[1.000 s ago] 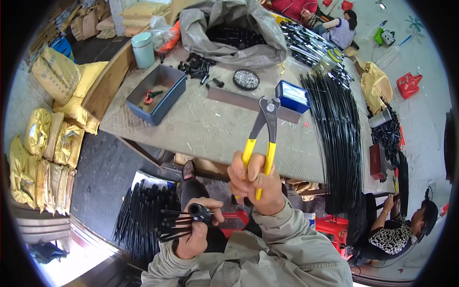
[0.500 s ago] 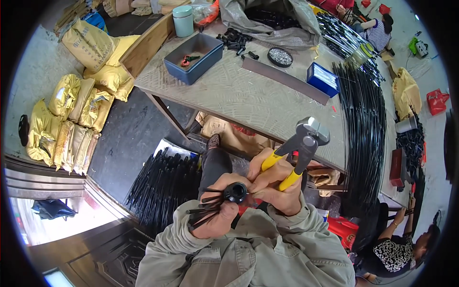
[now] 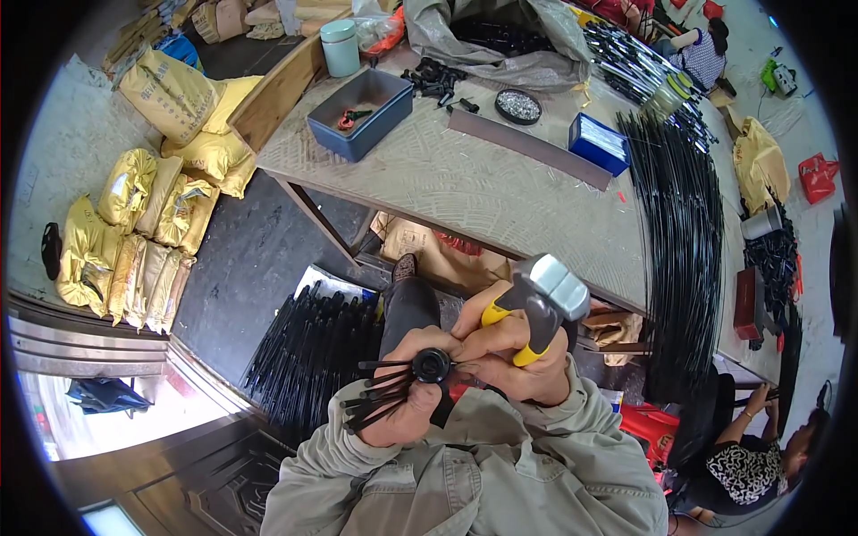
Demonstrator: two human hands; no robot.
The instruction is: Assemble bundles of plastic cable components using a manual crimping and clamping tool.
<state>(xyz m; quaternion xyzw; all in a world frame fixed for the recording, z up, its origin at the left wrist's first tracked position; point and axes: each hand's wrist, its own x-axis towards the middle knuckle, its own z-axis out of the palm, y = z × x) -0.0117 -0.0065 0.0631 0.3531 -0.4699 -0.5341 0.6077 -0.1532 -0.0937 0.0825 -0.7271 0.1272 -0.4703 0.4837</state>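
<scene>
My left hand (image 3: 407, 420) is closed around a black round hub (image 3: 431, 365) with an open centre. Several thin black rods (image 3: 380, 393) fan out from it to the left, between thumb and fingers. In my right hand (image 3: 527, 362) are end-cutting pincers (image 3: 547, 299) with yellow handles, their metal head tilted up toward me and to the right. The thumb and fingertips of that hand also meet the hub's right side. What they pinch there is too small to make out. Both hands are above my lap.
Ahead stands a worktable (image 3: 429, 192) with a blue bin (image 3: 362, 116), a dish of small metal parts (image 3: 518, 105), a blue box (image 3: 599, 145) and long black rods (image 3: 675, 250). A black rod bundle (image 3: 313, 357) is at my left, beyond it yellow sacks (image 3: 134, 192). A co-worker (image 3: 746, 469) sits at right.
The pincers' head has swung down and toward me, so its metal face shows more. The hub has shifted slightly left, and the rods beside it sit at a slightly different angle.
</scene>
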